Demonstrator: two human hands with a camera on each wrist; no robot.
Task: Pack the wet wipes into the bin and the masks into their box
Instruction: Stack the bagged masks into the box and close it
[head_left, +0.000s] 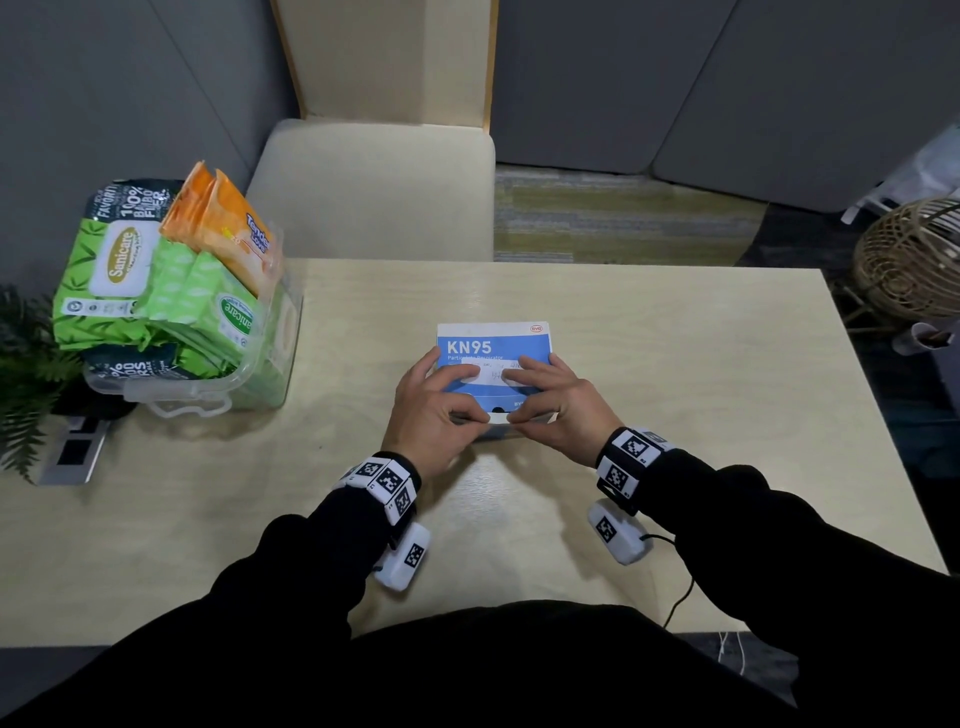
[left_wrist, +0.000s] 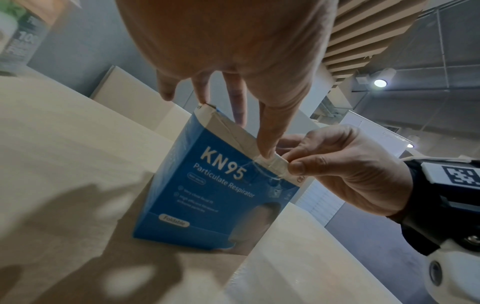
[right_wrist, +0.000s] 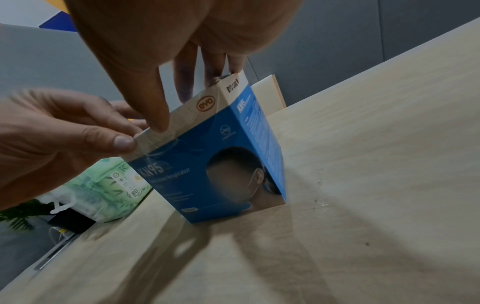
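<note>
Both of my hands rest on the blue-and-white cardboard KN95 mask box (head_left: 493, 358) standing mid-way on the pale wooden table (head_left: 675, 364), while green and orange wet-wipe packs (head_left: 171, 280) fill the clear plastic bin (head_left: 208, 395) at far left. Left wrist view: my left hand (left_wrist: 228, 51) spreads its fingers (left_wrist: 267, 133) along the box's top edge. Right wrist view: my right hand (right_wrist: 166, 41) does likewise, thumb pressed on the top flap.

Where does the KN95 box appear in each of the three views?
Head: KN95 box at table centre, under both hands.
Left wrist: centre, front face showing.
Right wrist: centre.
Shared landmark: the green wipes, far upper left in left wrist, lower left in right wrist.
</note>
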